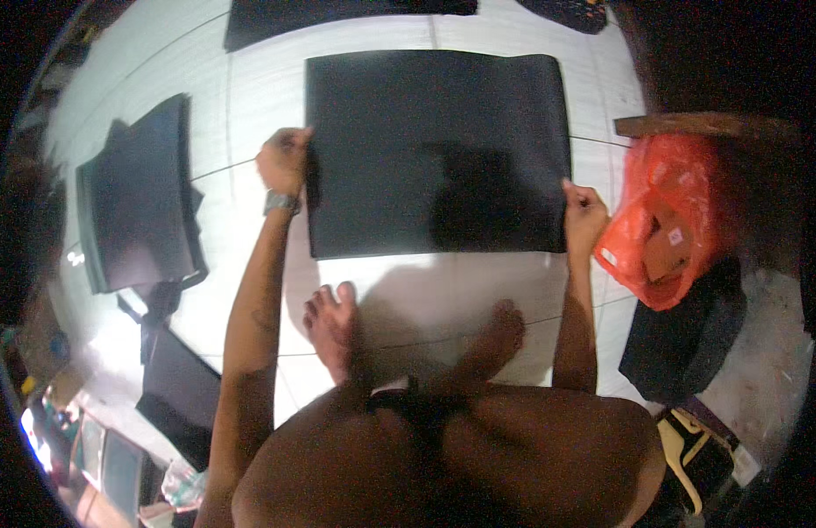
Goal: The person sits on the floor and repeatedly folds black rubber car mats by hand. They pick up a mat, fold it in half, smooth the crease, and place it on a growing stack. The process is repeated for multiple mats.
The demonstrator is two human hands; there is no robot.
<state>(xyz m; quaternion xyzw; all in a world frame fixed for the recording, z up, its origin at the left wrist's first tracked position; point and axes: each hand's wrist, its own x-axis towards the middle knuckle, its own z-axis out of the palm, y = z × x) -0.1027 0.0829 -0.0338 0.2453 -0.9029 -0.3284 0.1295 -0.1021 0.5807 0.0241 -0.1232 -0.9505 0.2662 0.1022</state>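
A black rectangular sheet, perhaps folded cloth, lies flat on the white tiled floor in front of my bare feet. At its left edge, a little above the middle, the fingers of my left hand are closed on the border; a watch circles that wrist. My right hand pinches the opposite edge lower down, with thumb and fingers together. A dark shadow falls across the sheet's middle and right part.
To the left lies a stack of dark sheets. A red plastic bag stands close to my right hand, beside a wooden edge. Another black piece lies beyond the sheet. A yellow hanger is at lower right.
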